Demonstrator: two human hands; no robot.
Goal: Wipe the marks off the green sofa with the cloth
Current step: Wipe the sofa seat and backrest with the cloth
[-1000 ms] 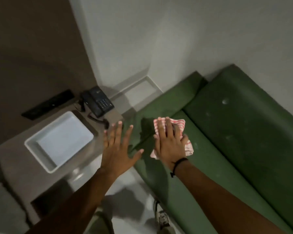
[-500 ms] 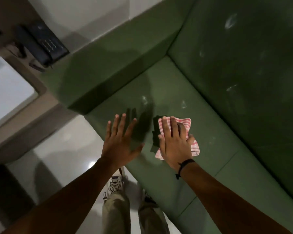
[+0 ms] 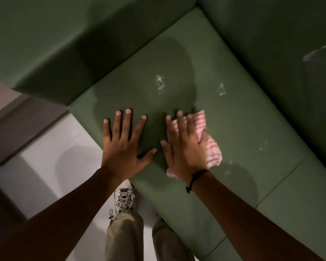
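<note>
The right hand [image 3: 184, 147] presses the cloth [image 3: 210, 143] on the green sofa [image 3: 252, 125], marks unwiped.
It lies flat on the striped fabric; the left hand [image 3: 123, 146], fingers spread, holds nothing at its 9 o'clock. The person has leaned closer, but white marks [image 3: 160, 83] at the cloth's 11 and 1 o'clock remain: wiping seems barely begun.

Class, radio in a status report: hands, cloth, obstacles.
Right hand flat on cloth, sofa seat. Left hand open beside. White marks ahead, unwiped. Path clear.
</note>
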